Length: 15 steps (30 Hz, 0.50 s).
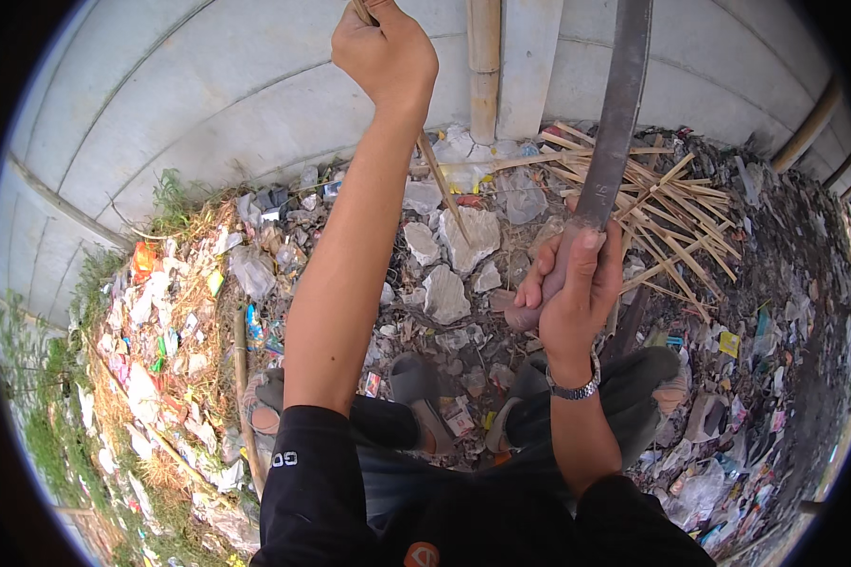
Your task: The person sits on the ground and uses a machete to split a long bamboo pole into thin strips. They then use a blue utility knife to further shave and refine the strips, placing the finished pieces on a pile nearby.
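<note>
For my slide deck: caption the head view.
Left hand grips a thin bamboo strip; right hand holds a long blade above littered ground.

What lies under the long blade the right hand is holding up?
Below the blade sits a heap of split bamboo strips on littered ground. The blade and right hand cover part of the heap; its handle is hidden in the grip.

1. Grey concrete wall (pixel 208 85) across the top, upright bamboo pole (pixel 483 66) against it.
2. Split bamboo strips (pixel 667 203) piled at upper right.
3. Pale rubble chunks (pixel 444 293) mid-ground.
4. Plastic litter (pixel 161 321) along the left, grass (pixel 52 444) beyond.
</note>
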{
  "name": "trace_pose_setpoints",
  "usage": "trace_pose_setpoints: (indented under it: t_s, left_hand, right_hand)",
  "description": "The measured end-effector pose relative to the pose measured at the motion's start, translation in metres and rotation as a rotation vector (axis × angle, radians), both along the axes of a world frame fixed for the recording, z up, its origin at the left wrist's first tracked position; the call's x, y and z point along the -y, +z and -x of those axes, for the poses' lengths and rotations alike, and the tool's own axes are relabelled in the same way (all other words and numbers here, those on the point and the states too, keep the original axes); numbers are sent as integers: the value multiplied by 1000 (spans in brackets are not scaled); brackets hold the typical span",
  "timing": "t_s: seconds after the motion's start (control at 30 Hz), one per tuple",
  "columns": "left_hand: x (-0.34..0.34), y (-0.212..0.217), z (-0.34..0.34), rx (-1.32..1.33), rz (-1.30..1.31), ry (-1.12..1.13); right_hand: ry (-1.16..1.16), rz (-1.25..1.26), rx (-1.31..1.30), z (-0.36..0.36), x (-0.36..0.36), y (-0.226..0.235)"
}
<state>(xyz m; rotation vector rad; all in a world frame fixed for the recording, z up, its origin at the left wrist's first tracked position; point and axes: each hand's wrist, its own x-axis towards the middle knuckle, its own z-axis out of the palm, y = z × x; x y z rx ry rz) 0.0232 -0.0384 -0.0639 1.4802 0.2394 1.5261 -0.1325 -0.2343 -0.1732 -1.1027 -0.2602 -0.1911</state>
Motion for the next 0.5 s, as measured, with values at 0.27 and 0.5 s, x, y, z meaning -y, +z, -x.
trace_pose_setpoints:
  t_s: [0.27,0.5]
  left_hand:
    - [32,9,-8,48,-94,-27]
    - [14,-3,2,19,-90,-5]
  right_hand:
    - [78,875,-58,-15,3,-169]
    - [163,622,-544,-10,18,-146]
